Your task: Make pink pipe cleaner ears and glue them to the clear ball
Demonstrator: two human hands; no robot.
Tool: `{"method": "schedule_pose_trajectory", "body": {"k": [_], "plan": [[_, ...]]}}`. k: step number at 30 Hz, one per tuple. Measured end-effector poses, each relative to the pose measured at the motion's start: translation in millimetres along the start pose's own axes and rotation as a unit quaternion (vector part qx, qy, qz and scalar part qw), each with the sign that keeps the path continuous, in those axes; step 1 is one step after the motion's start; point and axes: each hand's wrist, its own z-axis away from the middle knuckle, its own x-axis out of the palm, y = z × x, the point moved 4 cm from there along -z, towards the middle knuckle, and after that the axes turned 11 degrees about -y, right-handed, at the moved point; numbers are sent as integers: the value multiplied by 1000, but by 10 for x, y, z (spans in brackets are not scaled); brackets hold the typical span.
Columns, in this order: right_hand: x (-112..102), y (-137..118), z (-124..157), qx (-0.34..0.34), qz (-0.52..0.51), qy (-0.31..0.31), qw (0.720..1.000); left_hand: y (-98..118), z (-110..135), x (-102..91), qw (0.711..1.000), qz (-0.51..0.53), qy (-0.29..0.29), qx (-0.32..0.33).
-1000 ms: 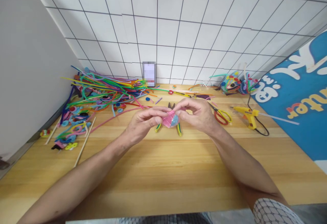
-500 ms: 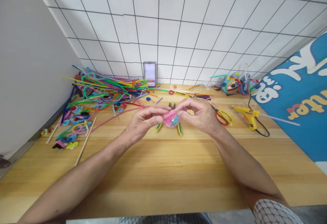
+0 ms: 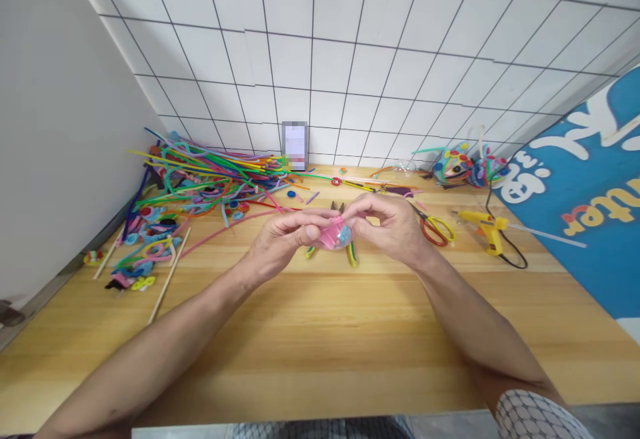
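A small clear ball (image 3: 343, 239) with light blue showing inside is held up between both hands. Rows of pink pipe cleaner (image 3: 328, 234) cover its left side. My left hand (image 3: 280, 237) grips the ball from the left, thumb in front and fingers behind. At the top right, my right hand (image 3: 393, 227) has thumb and index finger pinched together on the pink pipe cleaner's edge. Behind and below the ball lie pliers (image 3: 353, 254) with green-and-yellow handles, partly hidden by the ball and hands.
Colourful pipe cleaners (image 3: 215, 169) are heaped at the back left, with wooden sticks (image 3: 169, 277) nearer. A phone (image 3: 295, 145) leans on the tiled wall. To the right lie scissors (image 3: 436, 231) and a yellow glue gun (image 3: 493, 225). Two decorated balls (image 3: 454, 164) stand at the back right.
The ball has turned slightly, and the left thumb covers a little more of the pink side. Both hands stay in nearly the same place.
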Motion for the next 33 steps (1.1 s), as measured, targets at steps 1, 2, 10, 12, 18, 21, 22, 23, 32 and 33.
{"method": "schedule_pose_trajectory", "body": {"k": [1, 2, 10, 12, 18, 21, 22, 23, 32, 33], "plan": [[1, -1, 0, 2, 2, 0, 1000, -3, -1, 6, 1000, 6, 0, -2], [2, 0, 0, 4, 3, 0, 1000, -8, -1, 10, 1000, 13, 0, -4], [2, 2, 2, 13, 5, -11, 1000, -106, -20, -21, 997, 61, 12, -49], [7, 1, 2, 14, 7, -12, 1000, -126, -25, -36, 997, 56, 11, -48], [4, -16, 4, 13, 13, -13, 1000, -186, -7, -62, 997, 52, 6, -57], [-10, -37, 5, 1, 33, -6, 999, -159, -16, -88, 996, 58, -8, -70], [-7, -45, 6, -6, 47, -7, 999, -131, -22, -100, 996, 56, -18, -73], [0, -55, 7, -15, 64, -11, 998, -95, -29, -111, 995, 52, -29, -77], [215, -83, 77, -123, 181, -81, 972, 84, -39, -94, 977, -68, -98, -176], [238, -79, 87, -130, 190, -94, 969, 71, -39, -89, 976, -76, -98, -177]]}}
